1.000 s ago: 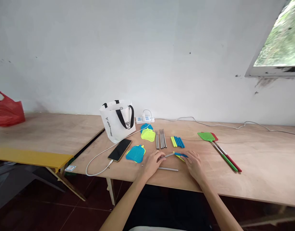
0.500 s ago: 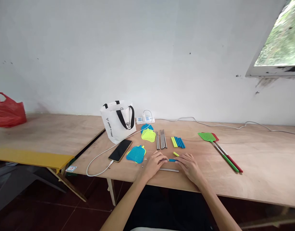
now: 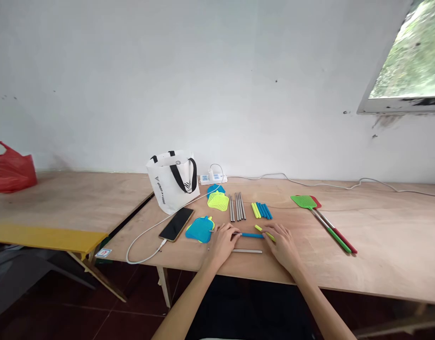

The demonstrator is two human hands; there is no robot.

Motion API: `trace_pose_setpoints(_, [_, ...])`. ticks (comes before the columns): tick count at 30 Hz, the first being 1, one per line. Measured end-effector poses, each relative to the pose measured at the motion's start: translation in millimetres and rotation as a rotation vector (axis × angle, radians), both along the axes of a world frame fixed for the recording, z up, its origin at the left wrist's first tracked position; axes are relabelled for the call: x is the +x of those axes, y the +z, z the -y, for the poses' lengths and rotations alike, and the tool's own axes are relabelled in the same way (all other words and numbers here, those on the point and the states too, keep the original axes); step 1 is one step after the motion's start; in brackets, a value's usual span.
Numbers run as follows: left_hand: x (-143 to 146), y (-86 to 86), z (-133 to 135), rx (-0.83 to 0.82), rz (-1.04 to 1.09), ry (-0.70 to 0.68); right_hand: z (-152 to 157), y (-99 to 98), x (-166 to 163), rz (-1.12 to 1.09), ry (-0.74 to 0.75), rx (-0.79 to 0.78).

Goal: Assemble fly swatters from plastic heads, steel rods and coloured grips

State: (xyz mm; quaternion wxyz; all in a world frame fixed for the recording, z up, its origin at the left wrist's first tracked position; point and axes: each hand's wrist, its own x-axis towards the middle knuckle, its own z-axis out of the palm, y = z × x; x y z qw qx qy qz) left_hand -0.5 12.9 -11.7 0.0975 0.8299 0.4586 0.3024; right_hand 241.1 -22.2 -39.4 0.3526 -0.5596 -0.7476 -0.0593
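While both hands rest low on the plywood table (image 3: 380, 245), the work sits between them: the left hand (image 3: 222, 241) pinches a thin metal rod (image 3: 226, 232) at its fingertips, and the rod runs into a blue handle sleeve (image 3: 252, 235) lying flat on the board. The right hand (image 3: 283, 243) lies over the sleeve's far end with its fingers loosely curled and close together, touching a yellow sleeve (image 3: 264, 231); whether it truly grips either sleeve I cannot tell. A spare metal rod (image 3: 246, 251) lies just in front of the hands, seemingly kept within reach. Parts are sorted in rows behind: grey rods (image 3: 237, 206), blue and yellow sleeves (image 3: 261, 210), mesh swatter heads (image 3: 217, 200) and a blue head (image 3: 200, 229). Finished fly swatters (image 3: 321, 219) lie well to the right, apart from the loose parts. A phone (image 3: 176, 224) on its cable and a white tote bag (image 3: 173, 182) stand to the left.

Compared with a second ago, the rod and blue sleeve are no longer lifted at a slant; they lie level on the table, the yellow sleeve shows clear of the blue one, and the hands sit slightly lower and closer to the table edge.
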Motion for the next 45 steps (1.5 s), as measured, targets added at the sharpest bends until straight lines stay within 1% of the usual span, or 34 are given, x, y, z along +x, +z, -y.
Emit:
trace_pose_setpoints(2, [-0.4, 1.9, 2.1, 0.012, 0.035, -0.002, -1.3, -3.9, 2.4, -0.013, -0.072, -0.045])
trace_pose_setpoints(3, [-0.5, 3.2, 3.7, 0.015, 0.057, -0.031, -1.7, -5.6, 3.0, -0.012, -0.092, -0.069])
trace_pose_setpoints(5, [-0.6, 5.9, 7.3, 0.012, 0.063, -0.155, -2.5, -8.6, 3.2, 0.004, -0.12, -0.097])
trace_pose_setpoints(7, [-0.5, 7.9, 10.5, 0.009, 0.003, -0.296, -3.3, -11.2, 3.5, 0.026, -0.153, -0.096])
trace_pose_setpoints(8, [-0.3, 8.4, 11.7, 0.008, -0.036, -0.345, -3.8, -12.7, 4.2, 0.032, -0.167, -0.091])
trace_pose_setpoints(10, [0.1, 8.4, 12.6, 0.003, -0.086, -0.38, -5.4, -15.9, 8.0, 0.028, -0.19, -0.085])
trace_pose_setpoints(13, [0.9, 6.1, 11.0, -0.007, -0.098, -0.346, -8.8, -20.8, 19.1, -0.002, -0.206, -0.075])
trace_pose_setpoints(16, [1.7, 3.3, 8.1, -0.011, -0.084, -0.268, -11.3, -21.7, 29.9, -0.08, -0.188, -0.05])
trace_pose_setpoints(18, [2.3, 2.0, 6.5, -0.012, -0.079, -0.22, -11.0, -18.3, 32.0, -0.144, -0.126, -0.034])
trace_pose_setpoints(20, [3.0, 1.2, 5.4, -0.013, -0.081, -0.189, -9.0, -12.3, 29.2, -0.172, -0.03, -0.024])
trace_pose_setpoints(23, [3.2, 0.2, 4.5, -0.03, -0.051, -0.128, -4.2, -3.3, 19.7, -0.13, 0.104, -0.023])
trace_pose_setpoints(26, [1.9, -0.4, 4.3, -0.059, -0.006, -0.079, -0.2, 1.4, 11.9, -0.085, 0.142, -0.007])
trace_pose_setpoints(29, [0.8, -0.4, 4.6, -0.076, -0.003, -0.078, 1.3, 2.7, 9.5, -0.082, 0.124, 0.01])
trace_pose_setpoints(33, [1.1, 1.2, 5.5, -0.105, 0.015, -0.109, 1.0, 3.6, 9.3, -0.086, 0.112, 0.015])
trace_pose_setpoints(38, [1.8, 3.2, 6.6, -0.154, 0.075, -0.127, 1.4, 5.4, 9.0, -0.063, 0.133, 0.004])
trace_pose_setpoints(41, [1.7, 2.7, 6.8, -0.159, 0.119, -0.161, 3.4, 8.2, 7.5, -0.058, 0.165, -0.008])
trace_pose_setpoints(45, [1.7, -0.4, 7.1, -0.172, 0.152, -0.237, 8.7, 13.1, -2.2, 0.007, 0.267, -0.028])
